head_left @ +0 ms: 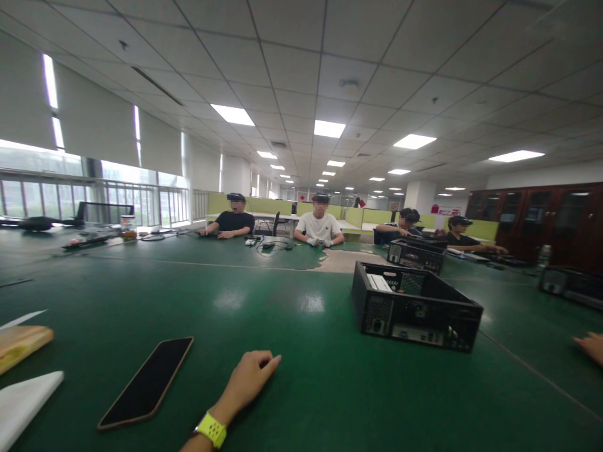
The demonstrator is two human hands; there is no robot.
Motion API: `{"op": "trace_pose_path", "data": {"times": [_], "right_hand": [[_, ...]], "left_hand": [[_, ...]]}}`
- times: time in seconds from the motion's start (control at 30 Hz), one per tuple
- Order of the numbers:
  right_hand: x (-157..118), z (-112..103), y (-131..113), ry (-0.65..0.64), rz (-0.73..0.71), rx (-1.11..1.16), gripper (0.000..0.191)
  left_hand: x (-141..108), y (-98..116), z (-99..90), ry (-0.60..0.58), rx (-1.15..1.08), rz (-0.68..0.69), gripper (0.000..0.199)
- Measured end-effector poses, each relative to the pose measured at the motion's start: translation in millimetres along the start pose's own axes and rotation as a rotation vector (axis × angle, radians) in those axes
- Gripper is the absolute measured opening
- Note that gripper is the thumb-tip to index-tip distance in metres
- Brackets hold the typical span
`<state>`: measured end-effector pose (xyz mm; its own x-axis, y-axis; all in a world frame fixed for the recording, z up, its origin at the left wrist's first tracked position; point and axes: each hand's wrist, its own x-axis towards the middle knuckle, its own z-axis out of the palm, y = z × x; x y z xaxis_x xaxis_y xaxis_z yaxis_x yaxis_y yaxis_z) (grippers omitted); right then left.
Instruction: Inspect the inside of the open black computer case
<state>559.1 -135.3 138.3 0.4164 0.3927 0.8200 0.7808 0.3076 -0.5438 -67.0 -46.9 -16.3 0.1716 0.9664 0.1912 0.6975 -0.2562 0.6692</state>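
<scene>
My left hand [248, 381] rests on the green table, with a yellow watch band [211, 429] round its wrist. Its fingers are curled in, and nothing shows in them. To its left lies a phone [148, 383] with a dark screen. An open black computer case [417, 314], with a white label inside, stands to the right and farther back. My right hand is out of view.
White sheets [28, 402] and a yellowish packet [23, 345] lie at the left edge. Another person's hand [591, 346] shows at the right edge. Several people sit across the green table [330, 389], near cables [276, 245] and a second black case [417, 254].
</scene>
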Motion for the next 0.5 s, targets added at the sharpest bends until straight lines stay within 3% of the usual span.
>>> {"op": "trace_pose_path", "data": {"times": [0.2, 0.3, 0.4, 0.5], "right_hand": [[8, 1, -14, -0.026, 0.000, -0.020, 0.065], [-5, 3, -30, -0.059, 0.005, -0.022, 0.065], [-51, 16, -47, -0.109, 0.017, -0.026, 0.062], [-126, 41, -66, -0.177, 0.037, -0.040, 0.043]], "left_hand": [[-1, -1, -0.2, -0.002, -0.001, 0.006, 0.053], [0, -2, 0.4, -0.004, -0.001, 0.011, 0.052], [2, -4, 1.5, -0.004, 0.001, 0.017, 0.052], [3, -6, 2.9, 0.004, 0.007, 0.019, 0.051]]}}
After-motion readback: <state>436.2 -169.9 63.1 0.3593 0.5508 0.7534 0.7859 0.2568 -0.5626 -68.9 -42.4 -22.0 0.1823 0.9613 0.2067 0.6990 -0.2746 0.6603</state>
